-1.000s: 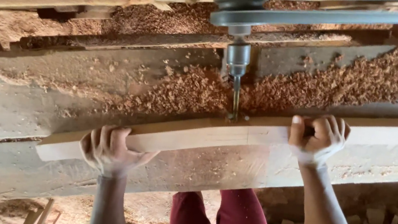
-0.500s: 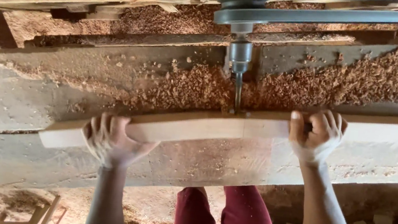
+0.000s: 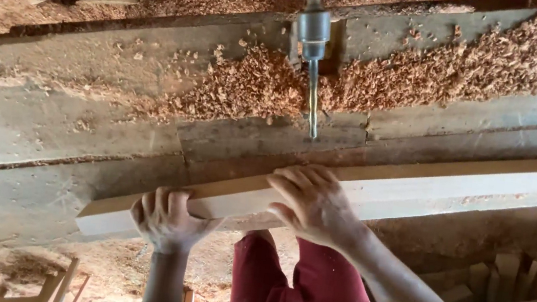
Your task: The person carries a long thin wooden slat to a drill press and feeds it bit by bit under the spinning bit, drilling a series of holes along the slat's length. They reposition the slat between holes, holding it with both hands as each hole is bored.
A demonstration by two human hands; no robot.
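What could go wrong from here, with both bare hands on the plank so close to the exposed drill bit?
1. The right hand grips the plank almost directly below the drill bit; a slip could possibly bring fingers to the tip.
2. The left hand holds near the plank's end, and its far length runs out of frame, so it might tip or twist.
3. Loose wood shavings on the bench could let the plank slide.

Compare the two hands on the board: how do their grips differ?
The left hand curls its fingers over the board near its end; the right hand lies flatter, further along, below the drill bit. The left sits lower in view. Both are bare and grip the near edge.
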